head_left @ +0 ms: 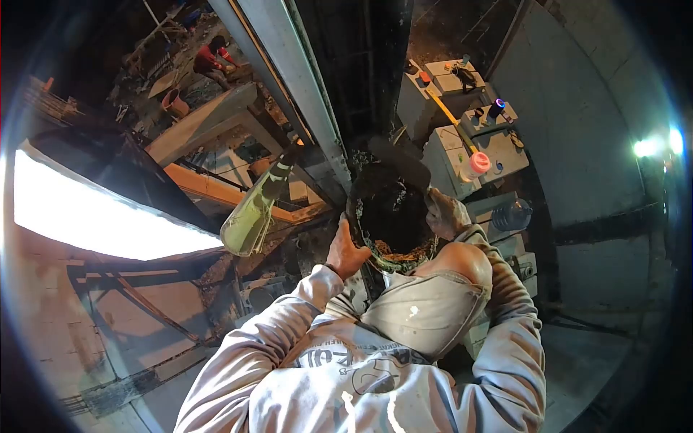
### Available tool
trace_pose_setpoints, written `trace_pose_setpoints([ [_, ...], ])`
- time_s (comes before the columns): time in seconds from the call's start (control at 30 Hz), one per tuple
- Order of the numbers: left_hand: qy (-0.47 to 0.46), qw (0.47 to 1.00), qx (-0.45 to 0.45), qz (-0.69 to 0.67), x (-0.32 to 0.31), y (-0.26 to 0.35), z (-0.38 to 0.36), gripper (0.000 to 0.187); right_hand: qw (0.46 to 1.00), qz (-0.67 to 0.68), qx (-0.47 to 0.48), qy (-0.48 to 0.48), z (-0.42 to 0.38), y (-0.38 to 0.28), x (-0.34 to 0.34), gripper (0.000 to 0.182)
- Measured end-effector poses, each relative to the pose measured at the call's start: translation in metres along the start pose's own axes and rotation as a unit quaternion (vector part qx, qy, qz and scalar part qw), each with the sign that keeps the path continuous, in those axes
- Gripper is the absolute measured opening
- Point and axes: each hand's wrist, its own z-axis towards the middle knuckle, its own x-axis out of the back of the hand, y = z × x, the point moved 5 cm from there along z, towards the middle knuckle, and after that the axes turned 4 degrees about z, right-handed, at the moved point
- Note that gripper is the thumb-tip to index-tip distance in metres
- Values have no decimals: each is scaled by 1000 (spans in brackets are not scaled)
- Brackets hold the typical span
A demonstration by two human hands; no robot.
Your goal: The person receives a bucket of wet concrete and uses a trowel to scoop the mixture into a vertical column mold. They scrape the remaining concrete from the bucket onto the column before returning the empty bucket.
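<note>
A dark, round bucket (pixel 393 209) with a crusted rim is in front of my raised knee, its inside mostly in shadow. My left hand (pixel 347 250) presses against its left side, thumb toward the rim. At the right side, my right hand (pixel 445 214) has its fingers curled by the rim, next to a dark flat blade-like tool (pixel 401 163) that reaches over the opening. Whether those fingers hold the tool's handle or the rim is hard to make out.
A pale metal beam (pixel 289 65) rises ahead. Left of it hangs a yellow-green tube-like object (pixel 253 213). Blocks at the right hold a yellow level (pixel 452 119) and a pink-lidded container (pixel 476 165). Beyond, a person in red (pixel 214 61) bends down.
</note>
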Motion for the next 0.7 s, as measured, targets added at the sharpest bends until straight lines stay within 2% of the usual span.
trace_pose_setpoints([
  [0.03, -14, 1000, 11, -11, 2, -1, 3, 85, 999, -30, 41, 11, 1, -11, 5, 26],
  [0.07, -11, 1000, 10, -9, 5, -1, 6, 85, 999, -29, 44, 13, -1, -10, 3, 26],
  [0.23, -27, 999, -1, -20, 5, -5, 12, 82, 989, -124, 63, -57, -38, -2, -14, 24],
  [0.27, -25, 999, -1, -20, 3, -12, 13, 82, 981, -156, 62, -96, -46, 0, -10, 19],
  [0.4, 1, 1000, -1, 13, 1, -27, 18, 86, 974, -218, 37, -54, -61, 17, 4, 20],
  [0.5, -20, 1000, 4, -9, -4, -25, 19, 89, 967, -250, -46, 18, -48, 34, 24, 25],
  [0.53, -17, 1000, -2, 26, -4, -21, 17, 90, 968, -246, -45, 29, -42, 30, 26, 30],
  [0.6, -14, 998, -9, 60, -4, -15, 15, 91, 963, -269, -13, 22, -50, 118, -32, 33],
  [0.63, -14, 998, -7, 61, -3, -12, 17, 91, 956, -291, 22, 18, -41, 105, -35, 36],
  [0.67, -12, 998, -4, 60, -2, -11, 17, 91, 972, -230, -22, -37, -48, 101, -31, 44],
  [0.7, -13, 998, -2, 59, -5, -13, 14, 91, 972, -230, -23, -40, -47, 93, -26, 44],
])
